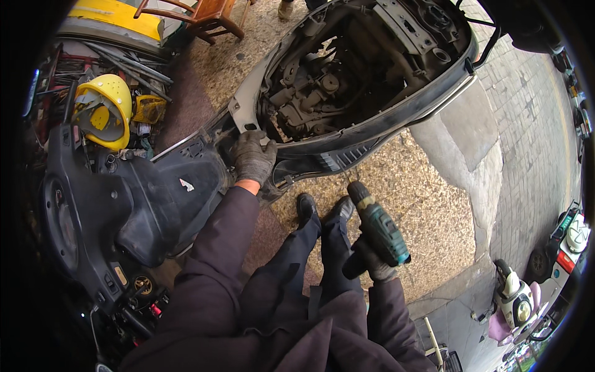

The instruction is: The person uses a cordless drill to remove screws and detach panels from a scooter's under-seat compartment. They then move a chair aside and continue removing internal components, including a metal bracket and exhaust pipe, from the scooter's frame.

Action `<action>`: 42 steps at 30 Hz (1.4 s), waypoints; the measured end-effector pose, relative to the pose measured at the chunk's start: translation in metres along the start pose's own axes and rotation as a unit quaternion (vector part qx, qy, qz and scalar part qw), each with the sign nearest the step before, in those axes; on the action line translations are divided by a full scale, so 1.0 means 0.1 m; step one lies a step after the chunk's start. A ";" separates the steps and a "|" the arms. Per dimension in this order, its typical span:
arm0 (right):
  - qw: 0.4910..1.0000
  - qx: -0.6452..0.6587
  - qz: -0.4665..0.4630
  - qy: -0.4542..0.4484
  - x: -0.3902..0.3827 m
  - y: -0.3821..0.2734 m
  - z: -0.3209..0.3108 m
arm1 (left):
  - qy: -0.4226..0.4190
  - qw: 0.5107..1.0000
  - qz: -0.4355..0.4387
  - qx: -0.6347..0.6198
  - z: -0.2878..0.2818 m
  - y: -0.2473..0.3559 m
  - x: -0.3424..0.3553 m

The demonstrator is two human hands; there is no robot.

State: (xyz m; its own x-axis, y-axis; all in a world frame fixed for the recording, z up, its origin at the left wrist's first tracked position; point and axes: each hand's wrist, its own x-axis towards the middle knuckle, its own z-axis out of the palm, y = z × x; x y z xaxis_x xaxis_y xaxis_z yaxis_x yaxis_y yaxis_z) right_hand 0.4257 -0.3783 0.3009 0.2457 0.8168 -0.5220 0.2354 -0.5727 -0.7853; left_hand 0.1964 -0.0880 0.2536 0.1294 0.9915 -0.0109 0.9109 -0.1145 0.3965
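A scooter with its seat off shows an open, dusty body cavity (328, 87) framed by grey and black panels. My left hand (254, 158), in a grey glove, is closed on the front edge of the grey body panel (242, 108), beside the black footboard (186, 183). My right hand (372, 260), also gloved, grips a green-and-black cordless drill (383, 226), held low at the scooter's near side with its bit pointed toward the lower side trim (328, 159). Whether the bit touches anything, I cannot tell.
A yellow hard hat (118, 102) sits among metal bars and clutter (133, 65) at left, behind the black handlebar cover (68, 223). A wooden chair (207, 18) and another person's foot (285, 9) are at top. Parked scooters (520, 301) line the pavement (527, 155) at right.
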 end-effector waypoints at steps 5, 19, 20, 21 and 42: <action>0.822 0.567 0.026 -0.056 0.85 -0.71 0.14 | -0.073 0.954 -0.157 -0.246 0.04 0.54 0.47; 0.577 0.795 0.156 -0.105 2.65 -1.60 0.74 | -0.164 0.645 -0.350 -0.659 0.80 0.79 2.24; 0.571 0.799 0.162 -0.095 2.72 -1.61 0.78 | -0.158 0.645 -0.364 -0.652 0.84 0.77 2.31; 0.560 0.807 0.164 -0.090 2.75 -1.61 0.82 | -0.169 0.661 -0.344 -0.645 0.87 0.74 2.35; 0.515 0.830 0.180 -0.119 2.96 -1.43 0.98 | -0.148 0.671 -0.301 -0.661 1.02 0.57 2.44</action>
State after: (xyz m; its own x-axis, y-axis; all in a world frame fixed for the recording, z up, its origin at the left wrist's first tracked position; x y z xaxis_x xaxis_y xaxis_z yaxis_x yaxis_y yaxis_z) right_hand 0.3727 -0.0473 0.2263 -0.1760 0.7776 -0.6036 -0.9612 -0.0033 0.2759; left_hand 0.3196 0.1410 0.1797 0.1447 0.7554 -0.6391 -0.2851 0.6504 0.7041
